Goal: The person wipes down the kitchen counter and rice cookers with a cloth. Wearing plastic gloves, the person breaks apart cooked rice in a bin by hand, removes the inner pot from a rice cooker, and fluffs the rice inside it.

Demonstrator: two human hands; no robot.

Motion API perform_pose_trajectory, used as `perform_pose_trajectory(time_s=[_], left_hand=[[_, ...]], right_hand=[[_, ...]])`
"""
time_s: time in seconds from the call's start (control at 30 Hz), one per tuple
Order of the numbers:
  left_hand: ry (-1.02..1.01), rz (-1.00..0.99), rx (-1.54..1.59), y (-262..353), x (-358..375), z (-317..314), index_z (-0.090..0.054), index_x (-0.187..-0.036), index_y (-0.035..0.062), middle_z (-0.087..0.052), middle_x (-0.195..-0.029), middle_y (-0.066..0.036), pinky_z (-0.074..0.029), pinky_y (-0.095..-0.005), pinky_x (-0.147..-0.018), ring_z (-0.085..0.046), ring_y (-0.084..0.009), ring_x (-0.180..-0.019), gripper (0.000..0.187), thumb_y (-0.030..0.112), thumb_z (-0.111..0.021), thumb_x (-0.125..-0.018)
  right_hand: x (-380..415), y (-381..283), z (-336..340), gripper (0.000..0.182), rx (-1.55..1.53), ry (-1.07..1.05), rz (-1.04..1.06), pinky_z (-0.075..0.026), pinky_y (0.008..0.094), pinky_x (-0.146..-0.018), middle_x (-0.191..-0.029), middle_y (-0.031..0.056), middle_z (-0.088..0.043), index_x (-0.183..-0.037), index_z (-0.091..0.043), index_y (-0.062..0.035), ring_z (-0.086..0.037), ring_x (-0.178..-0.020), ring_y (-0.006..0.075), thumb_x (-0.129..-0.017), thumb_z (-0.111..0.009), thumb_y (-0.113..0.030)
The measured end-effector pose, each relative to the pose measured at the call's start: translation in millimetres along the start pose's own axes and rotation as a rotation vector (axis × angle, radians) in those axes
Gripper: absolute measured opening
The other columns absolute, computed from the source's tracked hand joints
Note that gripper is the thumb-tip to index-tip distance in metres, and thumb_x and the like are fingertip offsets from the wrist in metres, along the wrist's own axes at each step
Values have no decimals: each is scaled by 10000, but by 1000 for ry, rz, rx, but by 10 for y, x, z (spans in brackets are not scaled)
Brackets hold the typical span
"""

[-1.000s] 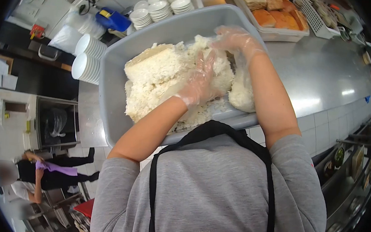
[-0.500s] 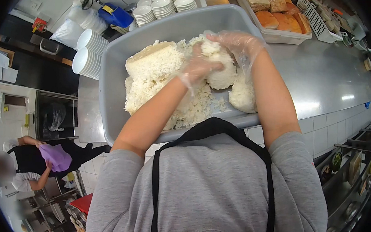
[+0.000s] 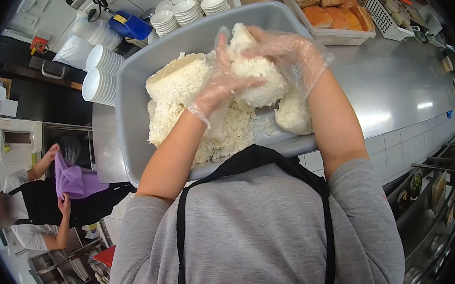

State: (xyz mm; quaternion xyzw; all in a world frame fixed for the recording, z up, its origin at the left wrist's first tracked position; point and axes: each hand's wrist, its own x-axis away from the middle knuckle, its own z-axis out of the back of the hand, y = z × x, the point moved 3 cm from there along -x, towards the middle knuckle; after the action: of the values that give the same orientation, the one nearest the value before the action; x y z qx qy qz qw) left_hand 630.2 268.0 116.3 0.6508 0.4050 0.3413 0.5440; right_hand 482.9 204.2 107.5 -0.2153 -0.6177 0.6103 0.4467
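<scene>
Both of my hands wear clear plastic gloves. Above the grey tub (image 3: 119, 99), they press a clump of cooked white rice (image 3: 261, 86) between them. My left hand (image 3: 220, 82) cups its left side, thumb across the front and a finger pointing up. From the right, my right hand (image 3: 283, 47) curls over the top, where a smaller lump of rice (image 3: 241, 39) sticks up between the fingers. A rounded rice ball (image 3: 295, 115) rests on the tub floor below my right wrist. Loose rice (image 3: 181, 87) is heaped at the tub's left, with a smooth-topped block on it.
A steel counter (image 3: 373, 89) carries the tub. Stacked white bowls (image 3: 99, 81) stand left, small white dishes (image 3: 187, 8) behind. At the back right are a container of orange-brown blocks (image 3: 339, 17) and a white basket (image 3: 386, 23). Another person (image 3: 36, 196) holds purple cloth.
My hands have risen from the heap with rice between them, my left hand shifting slightly left. At left, the other person has raised and spread the purple cloth.
</scene>
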Motion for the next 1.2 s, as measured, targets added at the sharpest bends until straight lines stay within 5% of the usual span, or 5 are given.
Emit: perform_pose_trajectory(time_s=[0.17, 0.23, 0.6, 0.8, 1.2], left_hand=[[81, -151, -434, -260, -130, 207, 118, -1443, 69, -266, -1435, -190, -293, -407, -1101, -281, -304, -1346, 1412, 122, -906, -474], [95, -160, -450, -222, -182, 254, -17, -1454, 77, -369, -1373, -173, -364, -393, -1052, -372, -287, -1290, 1299, 97, -881, -485], [138, -231, -434, 101, -102, 292, -253, -1375, 81, -515, -1237, -114, -417, -365, -1000, -505, -241, -1164, 1077, 48, -851, -479], [146, -133, -689, 130, -73, 300, -365, -1280, 86, -594, -1100, -98, -459, -310, -899, -570, -231, -1039, 840, 52, -778, -550], [-62, -177, 68, -225, -241, 305, -143, -1456, 117, -440, -1355, -122, -429, -358, -1023, -467, -243, -1235, 1129, -72, -787, -548]], right_hand=[[113, -321, -149, 884, 421, 23, -82, -411, 345, -977, -1278, 193, -483, -1413, -303, -75, -481, -1193, 258, -689, -749, -317], [83, -365, -113, 879, 533, 266, 59, -391, 344, -988, -1271, 177, -508, -1397, -342, -76, -494, -1177, 259, -653, -745, -314], [56, -400, -109, 725, 296, 287, 162, -406, 305, -973, -1202, 95, -579, -1355, -437, -131, -550, -1111, 200, -711, -733, -280], [256, -421, -127, 730, 732, 562, 150, -389, 310, -999, -1260, 105, -550, -1391, -400, -148, -526, -1166, 224, -744, -716, -269], [62, -64, -87, 705, 159, -9, 297, -371, 322, -999, -1247, 125, -536, -1343, -436, -136, -503, -1153, 211, -722, -732, -289]])
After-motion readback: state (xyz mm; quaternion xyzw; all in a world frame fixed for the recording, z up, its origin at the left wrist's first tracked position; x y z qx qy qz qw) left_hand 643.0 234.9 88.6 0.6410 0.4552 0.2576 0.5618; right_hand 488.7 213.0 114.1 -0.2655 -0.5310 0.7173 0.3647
